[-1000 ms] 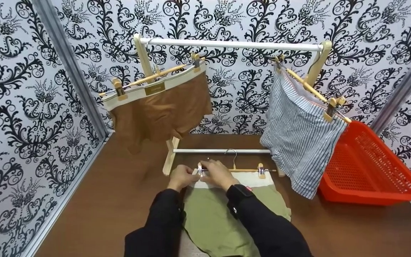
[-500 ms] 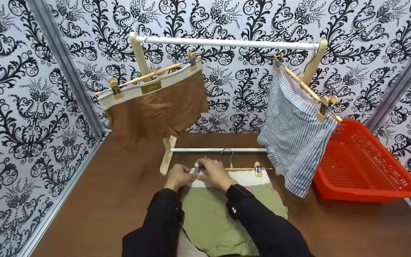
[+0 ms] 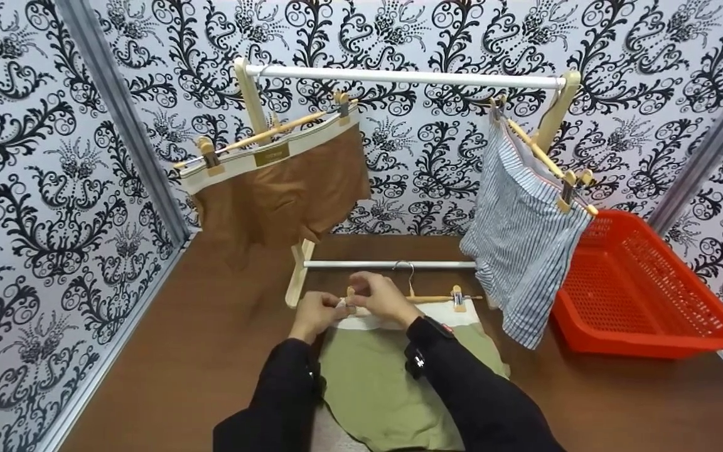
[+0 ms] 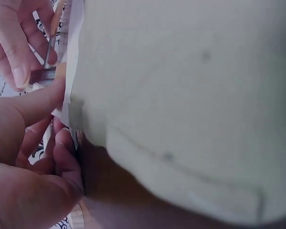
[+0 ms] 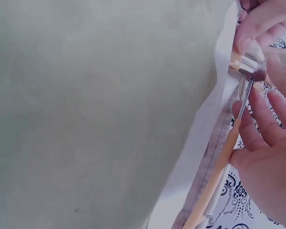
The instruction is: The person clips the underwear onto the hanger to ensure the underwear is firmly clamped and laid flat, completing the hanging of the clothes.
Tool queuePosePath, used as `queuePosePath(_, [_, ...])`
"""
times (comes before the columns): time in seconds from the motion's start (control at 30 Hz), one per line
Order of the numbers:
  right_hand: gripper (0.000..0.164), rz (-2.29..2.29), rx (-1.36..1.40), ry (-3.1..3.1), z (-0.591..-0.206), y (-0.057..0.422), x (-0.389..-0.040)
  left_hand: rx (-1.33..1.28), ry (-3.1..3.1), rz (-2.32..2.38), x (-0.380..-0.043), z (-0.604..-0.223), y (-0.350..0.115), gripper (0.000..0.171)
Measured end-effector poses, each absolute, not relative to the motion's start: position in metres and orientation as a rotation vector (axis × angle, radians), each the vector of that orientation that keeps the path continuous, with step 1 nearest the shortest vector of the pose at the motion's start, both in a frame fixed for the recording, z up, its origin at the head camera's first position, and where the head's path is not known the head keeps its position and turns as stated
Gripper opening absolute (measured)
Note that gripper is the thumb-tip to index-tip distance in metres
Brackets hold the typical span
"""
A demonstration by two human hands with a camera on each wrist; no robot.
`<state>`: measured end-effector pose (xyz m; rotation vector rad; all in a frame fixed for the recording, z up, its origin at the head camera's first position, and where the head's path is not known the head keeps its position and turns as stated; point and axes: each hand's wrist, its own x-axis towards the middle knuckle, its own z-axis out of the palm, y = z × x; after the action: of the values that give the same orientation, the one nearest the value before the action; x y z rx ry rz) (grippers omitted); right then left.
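Green shorts (image 3: 380, 383) with a white waistband (image 3: 443, 312) lie flat on the brown table, waistband away from me. A clip hanger (image 3: 430, 299) runs along the waistband, its metal hook pointing to the rack. My left hand (image 3: 316, 314) pinches the waistband's left corner beside the left hanger clip (image 5: 245, 64). My right hand (image 3: 383, 298) has its thumb and fingers curled around that clip; the hand partly hides it in the head view. The right hanger clip (image 3: 458, 298) sits on the waistband's other end.
Behind stands a rack with a white top rail (image 3: 399, 76). Brown shorts (image 3: 286, 188) hang from it at left, striped shorts (image 3: 524, 220) at right. A red plastic basket (image 3: 656, 344) stands at the right. Patterned walls (image 3: 41, 188) enclose the left and back.
My right hand has lifted and turned slightly at the left clip, its fingers rising higher. My left hand keeps its pinch on the waistband corner. The striped shorts have swung slightly.
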<state>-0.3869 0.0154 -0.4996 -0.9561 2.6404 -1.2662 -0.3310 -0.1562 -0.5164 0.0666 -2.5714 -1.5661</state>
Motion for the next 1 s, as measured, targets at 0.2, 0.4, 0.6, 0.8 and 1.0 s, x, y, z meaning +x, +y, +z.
queuePosePath(0.2, [0.036, -1.201, -0.942, 2.631, -0.499, 0.018, -0.392, 0.022, -2.527, -1.687, -0.326, -0.517, -0.158, 0.012])
queuePosePath(0.4, [0.032, -1.224, -1.002, 2.582, -0.490, 0.020, -0.398, 0.144, -2.467, -1.850, -0.328, -0.516, -0.159, 0.013])
queuePosePath(0.6, [0.037, -1.301, -1.004, 2.521, -0.481, 0.021, -0.399, 0.152, -2.523, -1.892, -0.331, -0.512, -0.161, 0.017])
queuePosePath(0.8, [0.040, -1.329, -0.998, 2.454, -0.477, 0.024, -0.399, 0.044, -2.523, -1.921, -0.330, -0.512, -0.161, 0.019])
queuePosePath(1.0, [0.035, -1.340, -0.993, 2.424, -0.471, 0.030, -0.401, 0.002, -2.446, -1.881, -0.328, -0.516, -0.163, 0.020])
